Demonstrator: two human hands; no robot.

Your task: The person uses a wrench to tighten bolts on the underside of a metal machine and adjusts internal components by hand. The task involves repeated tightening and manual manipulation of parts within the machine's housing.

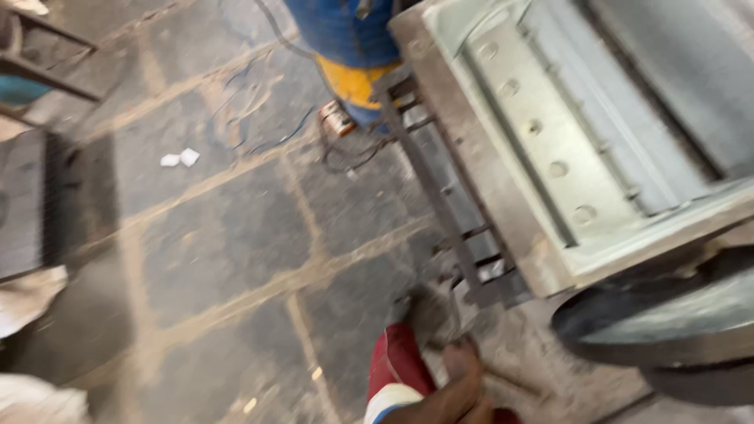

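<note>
Neither of my hands shows clearly in this blurred head view. At the bottom edge a bare brown limb (459, 381) reaches toward the foot of a grey metal machine (503, 157). Whether it is a hand or a foot I cannot tell. A red piece with a white band (397, 365) lies against its left side. The limb's tip is close to the machine's dark base frame (471, 283); nothing can be seen held in it.
A large dark wheel (667, 314) sits at the machine's lower right. A blue and yellow drum-shaped body (349, 47) stands behind, with cables (345, 149) on the stone-slab floor (220, 235). White scraps (181, 158) lie further left, and a dark mesh panel (31, 200) at the left edge.
</note>
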